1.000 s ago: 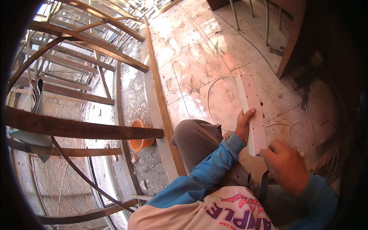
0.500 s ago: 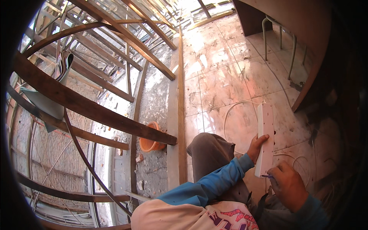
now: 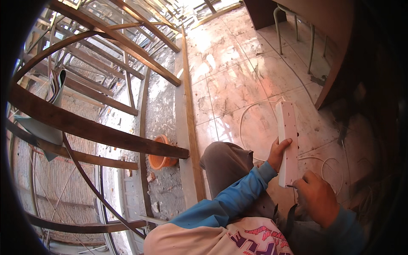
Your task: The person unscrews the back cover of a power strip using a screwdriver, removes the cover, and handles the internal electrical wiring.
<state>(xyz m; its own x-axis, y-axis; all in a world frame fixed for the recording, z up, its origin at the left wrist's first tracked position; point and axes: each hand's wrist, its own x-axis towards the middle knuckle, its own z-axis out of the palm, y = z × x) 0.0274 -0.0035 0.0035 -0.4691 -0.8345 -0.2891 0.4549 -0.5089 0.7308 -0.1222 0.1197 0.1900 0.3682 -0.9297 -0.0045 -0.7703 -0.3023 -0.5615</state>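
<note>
My left hand (image 3: pixel 279 155) is closed around the middle of a long white power strip (image 3: pixel 288 127), its thumb lying across the near face. That face is the flat side, dotted with small dark screw holes, and the strip stands slanted above the tiles. A white cable (image 3: pixel 243 120) leaves its far end and loops over the floor. At the strip's near end, my right hand (image 3: pixel 318 199) is closed with fingers pinched on a small screwdriver (image 3: pixel 290 185). Only its dark thin tip shows by the strip's bottom corner; the fingers hide the handle.
Dirty pinkish floor tiles (image 3: pixel 229 93) lie ahead. Wooden beams (image 3: pixel 97 127) of a frame cross the left side, with an orange bucket (image 3: pixel 163 160) behind one. A brown desk panel (image 3: pixel 335 72) and metal stool legs (image 3: pixel 278 32) stand at the right.
The view has shifted, so the surroundings sit further left and slightly higher. Both hands keep to the strip; the screwdriver's purple handle, partly visible before, is now covered by my right fingers.
</note>
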